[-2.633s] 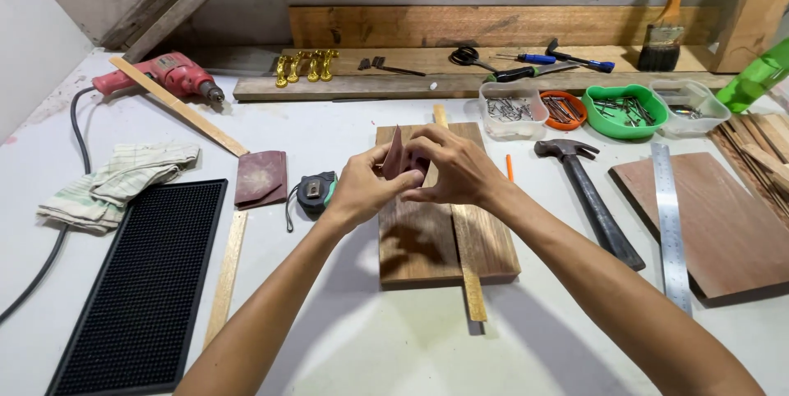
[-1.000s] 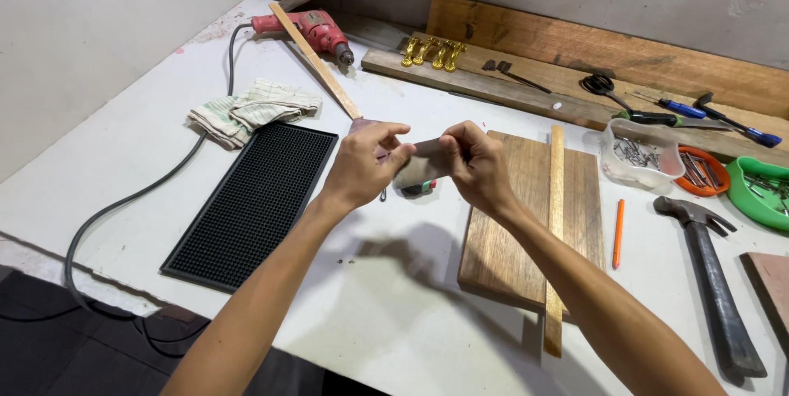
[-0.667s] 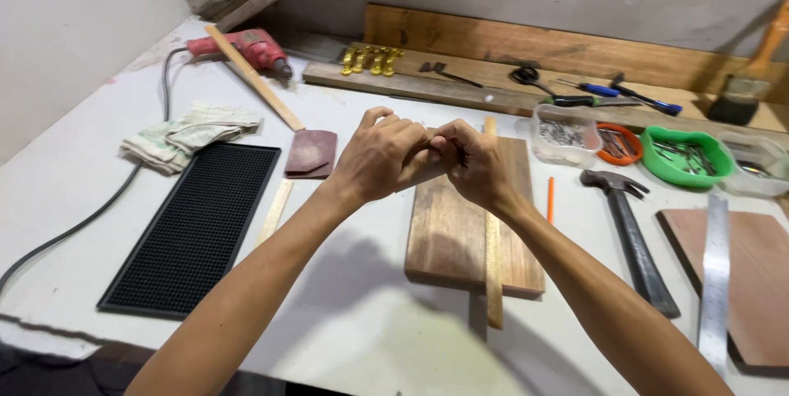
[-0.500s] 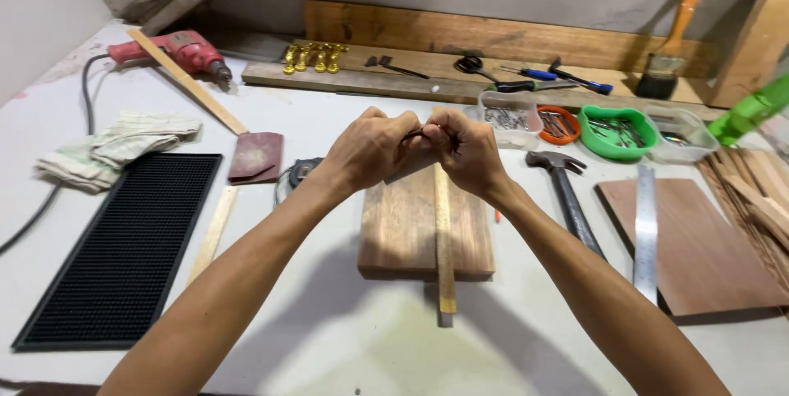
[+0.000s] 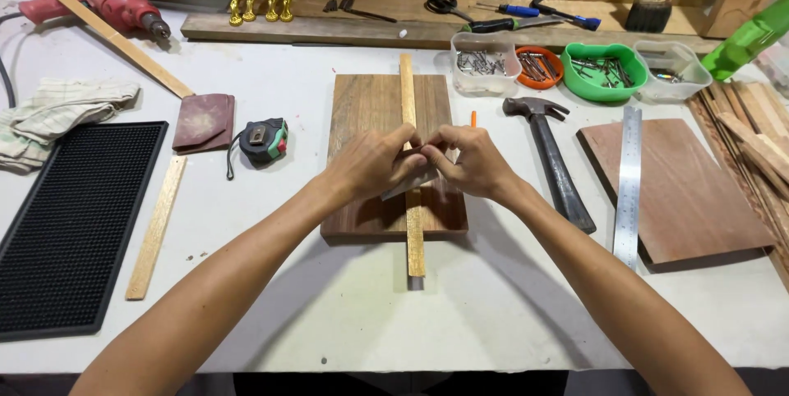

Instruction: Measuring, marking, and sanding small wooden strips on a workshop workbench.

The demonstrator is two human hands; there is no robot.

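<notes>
— What are your hands doing?

— My left hand (image 5: 374, 168) and right hand (image 5: 470, 164) meet fingertip to fingertip, both pinched shut on a small grey piece (image 5: 408, 185) between them. I cannot tell what it is.

— Where is that?

— Just over the strip (image 5: 411, 174), which lies lengthwise on the board (image 5: 362, 117) under my hands.

— And around them?

— A hammer (image 5: 549, 158) just right of my right hand, a steel ruler (image 5: 629, 182) beyond it. Left of my left hand sits a tape measure (image 5: 265, 140), farther left a black mat (image 5: 66, 223).
</notes>
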